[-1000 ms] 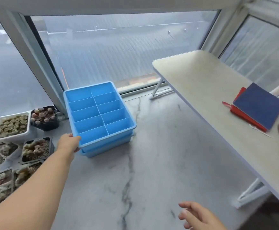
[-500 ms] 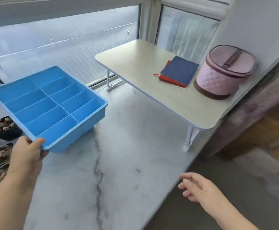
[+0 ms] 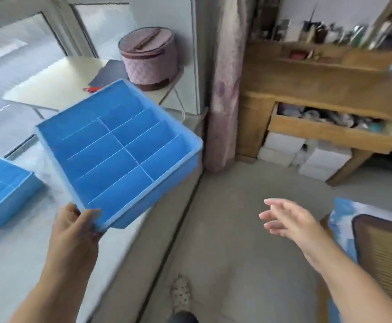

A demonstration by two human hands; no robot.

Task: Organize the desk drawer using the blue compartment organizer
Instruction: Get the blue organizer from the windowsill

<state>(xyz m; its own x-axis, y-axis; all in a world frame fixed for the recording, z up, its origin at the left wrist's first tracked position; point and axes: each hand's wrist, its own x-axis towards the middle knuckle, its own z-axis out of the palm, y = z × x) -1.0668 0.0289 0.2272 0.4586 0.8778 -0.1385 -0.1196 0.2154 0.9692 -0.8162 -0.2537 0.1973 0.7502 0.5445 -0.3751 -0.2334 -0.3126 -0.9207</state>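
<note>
Left hand [image 3: 73,227] in a corner grip; right hand [image 3: 286,217] loose-fingered, outstretched

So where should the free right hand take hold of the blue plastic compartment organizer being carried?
On the right-hand rim of the blue plastic compartment organizer, coming from the right. The left hand pinches only the near corner, so the tray hangs tilted; the open right hand is nearest that bare rim.

The single camera sat on the person's head, looking forward and down across a room corner. Close below it were the left hand [image 3: 73,231] gripping a blue organizer [image 3: 118,152] and the free right hand [image 3: 286,217]; farther off stood a wooden desk [image 3: 318,89] with its open drawer [image 3: 330,134].
</note>
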